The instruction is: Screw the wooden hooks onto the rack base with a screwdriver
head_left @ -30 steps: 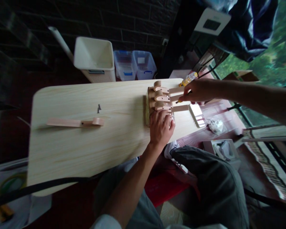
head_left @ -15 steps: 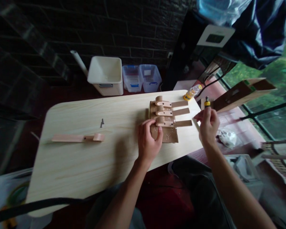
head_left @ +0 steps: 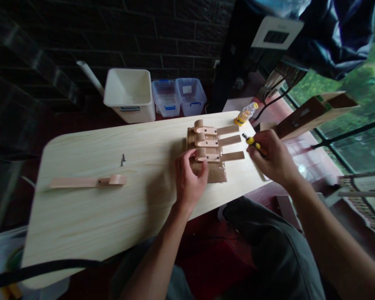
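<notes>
- Wooden pieces sit in a room with a dark brick wall and, at right, a window onto greenery.
- Pale table with rounded corners runs across; a white bin and two clear tubs stand behind it.
- Brown block on the table's right half carries three of the pieces, flat ends jutting past its edge.
- Left hand curves thumb and fingers around the nearest one's curled end; whether it pinches, I cannot tell.
- Right hand is wrapped around a yellow-and-black screwdriver, near those flat ends but apart from them.
- Loose piece lies well apart from both hands, at left.
- Two dark screws lie near it.
</notes>
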A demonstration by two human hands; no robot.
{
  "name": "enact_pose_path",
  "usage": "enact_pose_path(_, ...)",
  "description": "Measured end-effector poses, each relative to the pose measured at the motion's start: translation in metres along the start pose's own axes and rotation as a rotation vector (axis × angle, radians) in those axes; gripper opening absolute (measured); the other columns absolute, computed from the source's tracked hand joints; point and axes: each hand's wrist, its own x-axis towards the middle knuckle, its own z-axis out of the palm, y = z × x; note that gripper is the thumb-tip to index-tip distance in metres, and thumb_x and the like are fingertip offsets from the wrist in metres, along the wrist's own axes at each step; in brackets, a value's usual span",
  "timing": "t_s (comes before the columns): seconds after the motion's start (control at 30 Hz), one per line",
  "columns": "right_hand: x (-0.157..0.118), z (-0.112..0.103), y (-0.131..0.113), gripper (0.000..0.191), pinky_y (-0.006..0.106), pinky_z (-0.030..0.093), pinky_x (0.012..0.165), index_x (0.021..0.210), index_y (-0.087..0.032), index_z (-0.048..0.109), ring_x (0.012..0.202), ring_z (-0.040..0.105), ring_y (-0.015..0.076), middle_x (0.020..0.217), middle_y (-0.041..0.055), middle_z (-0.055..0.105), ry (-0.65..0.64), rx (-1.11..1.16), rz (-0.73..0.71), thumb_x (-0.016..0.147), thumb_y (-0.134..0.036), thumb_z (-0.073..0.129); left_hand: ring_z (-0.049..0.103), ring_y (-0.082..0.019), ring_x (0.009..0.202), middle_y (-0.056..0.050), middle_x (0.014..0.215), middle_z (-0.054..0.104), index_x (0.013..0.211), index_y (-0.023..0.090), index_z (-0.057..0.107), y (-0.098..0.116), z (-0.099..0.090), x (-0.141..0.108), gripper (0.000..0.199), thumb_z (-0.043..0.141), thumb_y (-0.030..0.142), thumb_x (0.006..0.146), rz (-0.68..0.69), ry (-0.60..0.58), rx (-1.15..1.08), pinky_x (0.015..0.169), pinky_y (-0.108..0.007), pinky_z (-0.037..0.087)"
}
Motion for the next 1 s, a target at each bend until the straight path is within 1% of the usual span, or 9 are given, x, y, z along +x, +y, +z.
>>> enact_pose_path(0.07, 0.011, -0.003, -0.012, 0.024, 0.03, 0.047, 0.066, 0.114, -0.023, 0.062, 0.071, 0.065, 0.018, 0.089, 0.005, 0.076, -0.165, -0.177, -0.063, 0.093, -0.035, 0.066, 0.069, -0.027, 0.118, -0.013, 0.126, 0.072, 0.137, 0.023, 0.055, -0.001, 0.0, -0.001, 0.04, 0.072, 0.027, 0.101, -0.005, -0.01, 0.002, 0.105, -0.046, 0.06)
enact_pose_path(0.17, 0.033, 0.004, -0.028, 0.029, 0.032, 0.044, 0.065, 0.115, -0.023, 0.071, 0.066, 0.066, 0.0197, 0.077, 0.0041, 0.075, -0.384, -0.411, -0.12, 0.098, -0.046, 0.065, 0.068, -0.028, 0.121, -0.014, 0.127, 0.071, 0.136, 0.023, 0.056, 0.0, 0.0, 0.0, 0.038, 0.07, 0.024, 0.101, -0.002, 0.003, -0.001, 0.107, -0.048, 0.059)
enact_pose_path(0.27, 0.05, 0.018, -0.038, 0.037, 0.034, 0.047, 0.069, 0.112, -0.022, 0.077, 0.078, 0.073, 0.0249, 0.089, 0.0107, 0.081, -0.553, -0.598, -0.21, 0.101, -0.054, 0.062, 0.066, -0.028, 0.124, -0.014, 0.128, 0.071, 0.131, 0.022, 0.058, 0.006, -0.003, 0.002, 0.031, 0.066, 0.022, 0.102, 0.032, 0.081, 0.007, 0.11, -0.049, 0.058)
enact_pose_path(0.37, 0.056, 0.033, -0.044, 0.037, 0.034, 0.049, 0.071, 0.113, -0.021, 0.079, 0.089, 0.077, 0.0279, 0.104, 0.0141, 0.083, -0.637, -0.698, -0.266, 0.102, -0.051, 0.062, 0.067, -0.027, 0.124, -0.013, 0.125, 0.07, 0.126, 0.023, 0.059, 0.013, -0.008, 0.002, 0.022, 0.062, 0.021, 0.104, 0.071, 0.166, 0.038, 0.11, -0.05, 0.057)
enact_pose_path(0.47, 0.058, 0.04, -0.045, 0.026, 0.034, 0.048, 0.071, 0.113, -0.021, 0.08, 0.089, 0.078, 0.0274, 0.104, 0.0133, 0.084, -0.692, -0.726, -0.282, 0.101, -0.037, 0.062, 0.068, -0.026, 0.122, -0.012, 0.122, 0.07, 0.122, 0.023, 0.061, 0.015, -0.013, 0.001, 0.018, 0.061, 0.021, 0.104, 0.095, 0.206, 0.032, 0.109, -0.048, 0.058)
enact_pose_path(0.57, 0.062, 0.037, -0.045, 0.025, 0.033, 0.043, 0.067, 0.112, -0.02, 0.08, 0.083, 0.076, 0.026, 0.097, 0.0128, 0.084, -0.663, -0.732, -0.275, 0.1, -0.031, 0.06, 0.068, -0.026, 0.121, -0.011, 0.122, 0.071, 0.12, 0.022, 0.063, 0.012, -0.016, -0.002, 0.018, 0.062, 0.018, 0.102, 0.109, 0.209, -0.015, 0.109, -0.047, 0.056)
enact_pose_path(0.7, 0.06, 0.018, -0.046, 0.021, 0.031, 0.037, 0.062, 0.103, -0.017, 0.08, 0.071, 0.069, 0.0212, 0.087, 0.0112, 0.081, -0.5, -0.64, -0.263, 0.096, -0.027, 0.063, 0.07, -0.024, 0.117, -0.01, 0.118, 0.073, 0.116, 0.021, 0.067, 0.01, -0.018, -0.004, 0.015, 0.064, 0.018, 0.102, 0.135, 0.219, -0.068, 0.105, -0.043, 0.057)
enact_pose_path(0.87, 0.019, -0.001, -0.052, 0.029, 0.026, 0.04, 0.06, 0.095, -0.018, 0.079, 0.061, 0.058, 0.0134, 0.071, 0.0015, 0.073, -0.305, -0.134, -0.108, 0.099, -0.046, 0.069, 0.069, -0.011, 0.075, -0.004, 0.1, 0.078, 0.122, 0.02, 0.07, 0.018, -0.018, -0.011, 0.018, 0.066, 0.023, 0.104, 0.1, 0.041, -0.263, 0.075, -0.024, 0.058)
enact_pose_path(1.0, -0.019, 0.007, -0.05, 0.032, 0.025, 0.044, 0.06, 0.098, -0.019, 0.081, 0.067, 0.063, 0.0148, 0.079, 0.002, 0.078, -0.25, 0.144, 0.069, 0.097, -0.051, 0.073, 0.072, -0.01, 0.074, -0.006, 0.107, 0.084, 0.129, 0.021, 0.073, 0.026, -0.018, -0.017, 0.024, 0.068, 0.028, 0.106, 0.046, -0.088, -0.402, 0.068, -0.02, 0.057)
